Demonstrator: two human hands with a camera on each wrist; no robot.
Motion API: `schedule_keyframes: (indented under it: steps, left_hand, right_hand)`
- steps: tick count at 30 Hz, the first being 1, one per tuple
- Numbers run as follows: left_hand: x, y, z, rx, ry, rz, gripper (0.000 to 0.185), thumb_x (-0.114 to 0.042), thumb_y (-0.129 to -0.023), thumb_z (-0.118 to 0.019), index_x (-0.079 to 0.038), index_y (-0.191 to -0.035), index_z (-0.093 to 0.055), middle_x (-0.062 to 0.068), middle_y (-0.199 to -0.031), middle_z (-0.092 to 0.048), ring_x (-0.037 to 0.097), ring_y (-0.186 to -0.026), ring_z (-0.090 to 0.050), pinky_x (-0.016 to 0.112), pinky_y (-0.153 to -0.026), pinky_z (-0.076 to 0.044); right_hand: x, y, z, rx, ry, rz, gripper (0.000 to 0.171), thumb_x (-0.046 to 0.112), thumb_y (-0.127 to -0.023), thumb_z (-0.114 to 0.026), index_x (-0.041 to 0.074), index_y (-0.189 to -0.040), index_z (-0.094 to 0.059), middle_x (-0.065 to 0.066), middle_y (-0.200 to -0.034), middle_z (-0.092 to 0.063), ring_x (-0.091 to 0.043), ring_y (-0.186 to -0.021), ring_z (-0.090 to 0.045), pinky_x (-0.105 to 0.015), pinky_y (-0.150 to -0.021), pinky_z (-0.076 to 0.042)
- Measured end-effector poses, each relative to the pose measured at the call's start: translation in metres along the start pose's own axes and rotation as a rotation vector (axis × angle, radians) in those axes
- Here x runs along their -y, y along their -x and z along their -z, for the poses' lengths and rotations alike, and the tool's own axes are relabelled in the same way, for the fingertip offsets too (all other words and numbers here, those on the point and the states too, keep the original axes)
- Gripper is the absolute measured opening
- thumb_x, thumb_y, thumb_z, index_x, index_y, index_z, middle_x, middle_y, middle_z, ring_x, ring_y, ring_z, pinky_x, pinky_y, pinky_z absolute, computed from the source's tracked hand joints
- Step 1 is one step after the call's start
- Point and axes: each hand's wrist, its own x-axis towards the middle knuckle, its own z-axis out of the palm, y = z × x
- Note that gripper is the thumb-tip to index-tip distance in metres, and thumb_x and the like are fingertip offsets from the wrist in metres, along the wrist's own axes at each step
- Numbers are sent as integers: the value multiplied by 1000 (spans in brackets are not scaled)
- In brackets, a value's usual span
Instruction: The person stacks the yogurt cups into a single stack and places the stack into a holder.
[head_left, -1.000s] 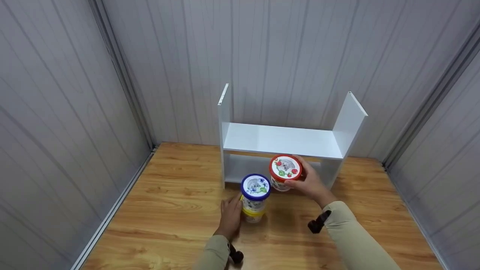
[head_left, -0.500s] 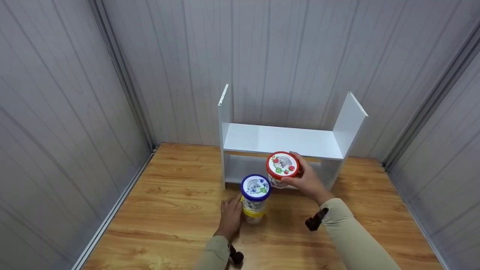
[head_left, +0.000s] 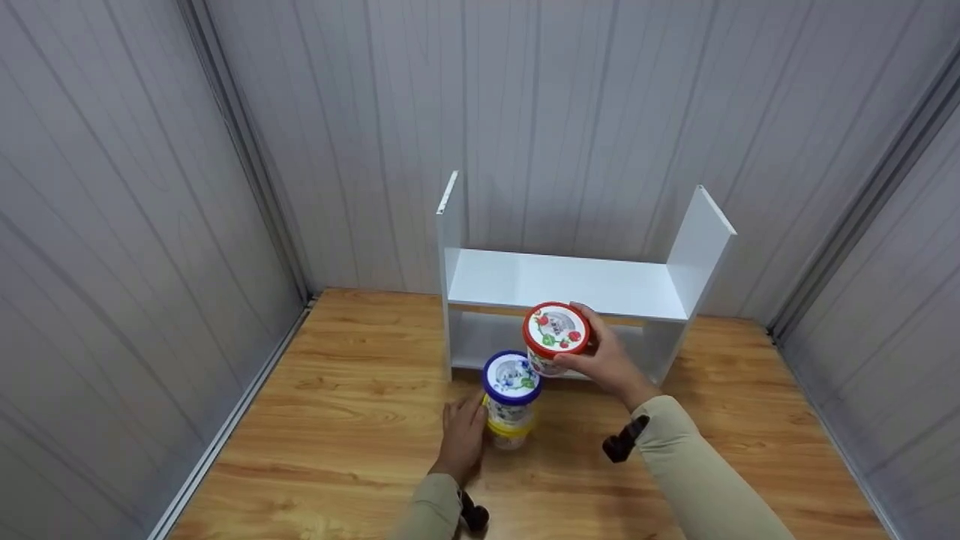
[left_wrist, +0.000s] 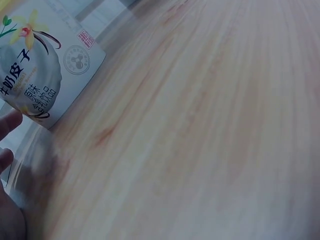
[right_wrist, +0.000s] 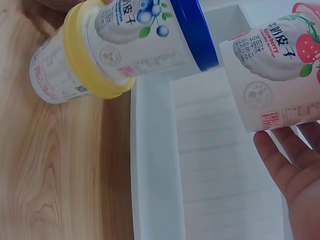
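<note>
Red-lidded strawberry tub (head_left: 556, 335): held clear of the wooden surface in front of the white shelf unit, level with the front edge of its upper board; long axis near upright, red lid up and tipped slightly toward the camera in the head view. In the right wrist view its strawberry label (right_wrist: 280, 75) shows, with the fingers below it.

Right hand (head_left: 609, 365): fingers and thumb curled round the side of the strawberry tub from the right, carrying it; beige sleeve behind, a black wrist mount (head_left: 619, 442) under the forearm.

Blue-lidded blueberry tub (head_left: 511, 390): stands upright on the bench just left of and below the strawberry tub, long axis vertical, blue lid up. It sits stacked on a yellow-lidded tub (head_left: 510, 429), whose yellow rim shows as a band beneath it; the two share one vertical line.

Left hand (head_left: 460, 439): on the bench at the left of the stack, fingers lying against the lower tub's side; whether they grip or merely touch cannot be told. The left wrist view shows fingertips (left_wrist: 9, 125) beside a vanilla-printed label (left_wrist: 40, 70).

White shelf unit (head_left: 562, 281): against the back wall, two side panels, upper board bare where visible, open lower bay behind the strawberry tub.

Bench (head_left: 337, 420): light wood grain, walled by grey ribbed panels.
</note>
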Motion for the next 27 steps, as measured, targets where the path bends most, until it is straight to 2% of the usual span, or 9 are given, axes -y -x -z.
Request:
schedule_keyframes:
  steps: [7, 15, 18, 22, 27]
  left_hand:
    - [0, 0, -1, 8, 12, 38, 47, -44, -109, -35, -28, -152, -48, -3, -145, -56, 32, -143, -32, 59, -121, 3]
    - [-1, -1, -1, 11, -22, 10, 46, -41, -110, -34, -30, -153, -47, -4, -146, -56, 32, -142, -34, 60, -121, 3]
    - [-2, -1, -1, 11, -23, 5, 47, -41, -110, -34, -26, -153, -47, -2, -146, -55, 33, -143, -35, 61, -120, 3]
    - [-4, 0, 0, 5, -44, -30, 49, -40, -110, -34, -19, -152, -48, 2, -148, -54, 36, -144, -35, 64, -119, 2]
    - [-3, 0, 0, 9, -58, -29, 50, -40, -110, -33, -18, -152, -49, 2, -148, -54, 36, -144, -36, 66, -119, 2]
  right_hand:
    - [1, -3, -10, 27, -38, -11, 99, 27, -81, -87, 20, -160, -28, -13, -150, -45, -31, -134, -49, -45, -107, -47]
    - [2, -3, -17, 49, -59, 2, 97, 24, -82, -86, 20, -160, -28, -13, -150, -45, -32, -135, -48, -47, -107, -47]
    - [3, -4, -20, 56, -58, 4, 98, 24, -82, -86, 21, -160, -28, -13, -150, -44, -32, -135, -47, -47, -107, -47]
    - [5, -4, -25, 85, -115, 11, 98, 20, -83, -85, 19, -161, -26, -14, -149, -44, -33, -134, -48, -46, -103, -50]
    - [6, -5, -32, 103, -149, -7, 96, 17, -84, -85, 20, -160, -27, -13, -149, -44, -32, -134, -49, -47, -102, -51]
